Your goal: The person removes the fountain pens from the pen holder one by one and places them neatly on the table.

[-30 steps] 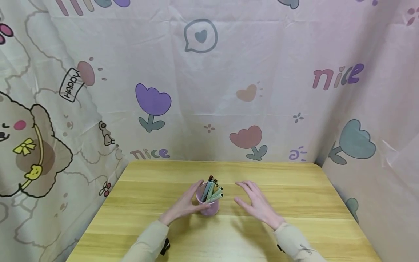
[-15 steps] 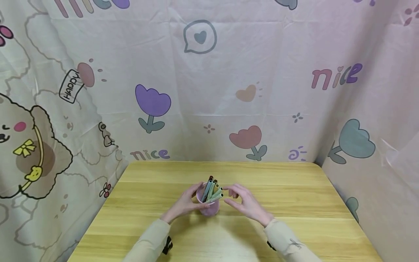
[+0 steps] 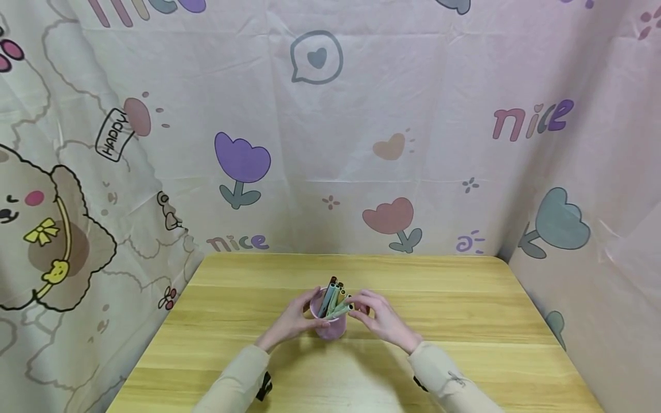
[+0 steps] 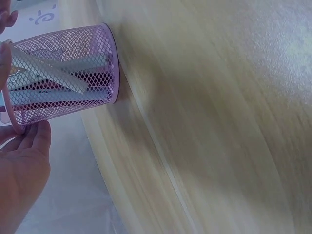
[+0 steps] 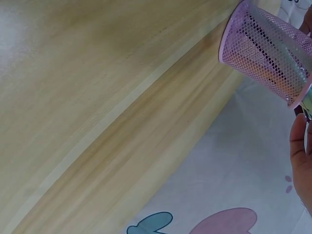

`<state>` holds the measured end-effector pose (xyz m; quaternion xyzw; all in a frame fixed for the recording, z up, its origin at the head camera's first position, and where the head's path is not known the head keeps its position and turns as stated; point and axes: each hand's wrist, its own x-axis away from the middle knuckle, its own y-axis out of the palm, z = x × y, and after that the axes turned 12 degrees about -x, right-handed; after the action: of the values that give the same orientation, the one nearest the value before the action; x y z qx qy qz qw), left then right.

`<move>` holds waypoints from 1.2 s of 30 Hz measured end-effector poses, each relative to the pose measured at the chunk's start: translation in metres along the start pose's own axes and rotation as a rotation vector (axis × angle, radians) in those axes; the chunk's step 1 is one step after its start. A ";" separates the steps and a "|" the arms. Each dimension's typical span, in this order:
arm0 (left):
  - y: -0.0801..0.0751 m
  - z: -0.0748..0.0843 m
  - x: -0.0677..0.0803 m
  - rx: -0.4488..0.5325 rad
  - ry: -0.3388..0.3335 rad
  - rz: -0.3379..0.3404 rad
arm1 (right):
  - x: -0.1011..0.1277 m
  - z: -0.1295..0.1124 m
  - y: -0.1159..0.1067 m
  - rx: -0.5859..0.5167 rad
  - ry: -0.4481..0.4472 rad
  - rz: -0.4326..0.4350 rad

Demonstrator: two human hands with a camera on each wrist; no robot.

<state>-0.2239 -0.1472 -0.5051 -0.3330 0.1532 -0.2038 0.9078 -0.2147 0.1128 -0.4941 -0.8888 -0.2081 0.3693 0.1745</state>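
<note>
Mesh cup (image 3: 333,331) upright, mouth upward

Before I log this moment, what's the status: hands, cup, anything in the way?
Left hand holding pink mesh cup, upright. Right hand pinching a green pen's end. Other pens crowd close beside it.

Backdrop cloth (image 3: 330,126): "HAPPY" on drawn sign (image 3: 112,135), "nice" twice; cropped top-left word (image 3: 140,9) probably "nice".
</note>
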 end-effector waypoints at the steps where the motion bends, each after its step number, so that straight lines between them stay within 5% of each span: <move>1: 0.000 0.000 0.000 0.005 0.002 -0.001 | 0.000 0.000 0.000 -0.003 0.002 0.000; 12: 0.001 -0.003 -0.001 0.003 0.030 -0.005 | -0.003 -0.001 0.000 -0.026 0.020 0.003; 28: 0.003 -0.003 -0.001 -0.002 0.012 0.001 | 0.000 -0.014 -0.008 -0.116 0.051 0.131; 36: 0.002 -0.001 0.001 0.012 0.003 0.010 | 0.001 -0.020 -0.014 -0.275 0.095 0.186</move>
<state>-0.2233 -0.1467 -0.5072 -0.3263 0.1549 -0.2006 0.9107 -0.2033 0.1222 -0.4745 -0.9362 -0.1648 0.3094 0.0258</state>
